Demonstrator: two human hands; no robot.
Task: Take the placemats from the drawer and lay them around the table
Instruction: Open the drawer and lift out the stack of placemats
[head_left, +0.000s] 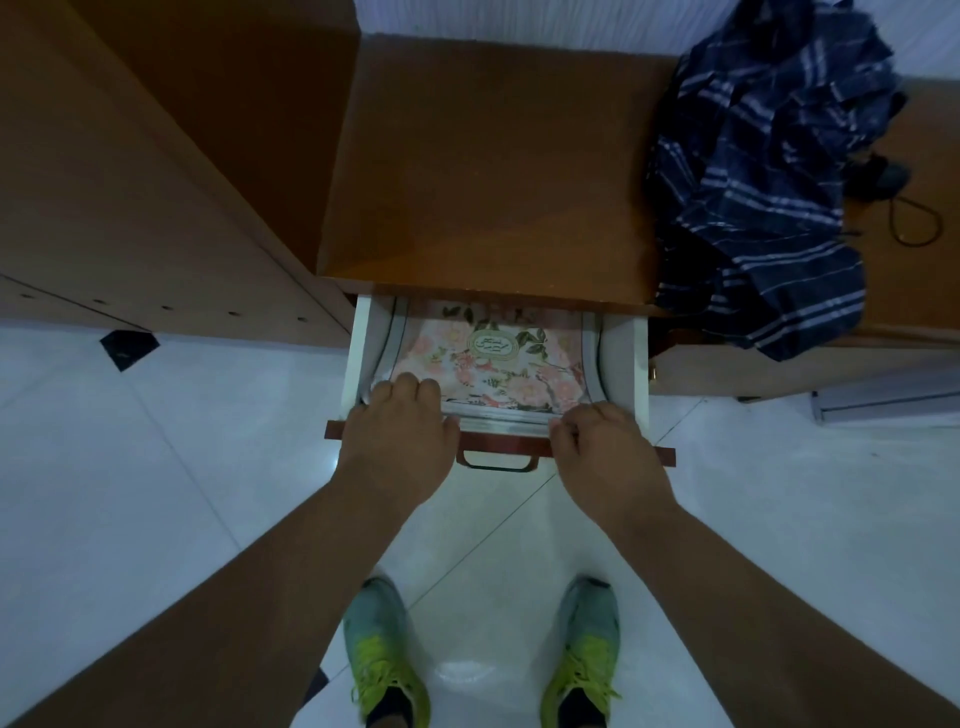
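Drawer (358, 358) stands pulled out from under the brown cabinet top (488, 171), handle (496, 461) toward the person. Placemats (493, 364), floral print uppermost, lie stacked inside, their side margins curling up against the drawer walls. Left hand (397, 436) rests at the stack's near left corner, fingers curled over the edge; right hand (605, 444) pinches the near right corner, fingers bent. Both seem to grip the mats, though whether the stack is lifted yet I cannot tell. Judged stage: early. Drawer open, mats not out; no table in view, so all the laying remains.
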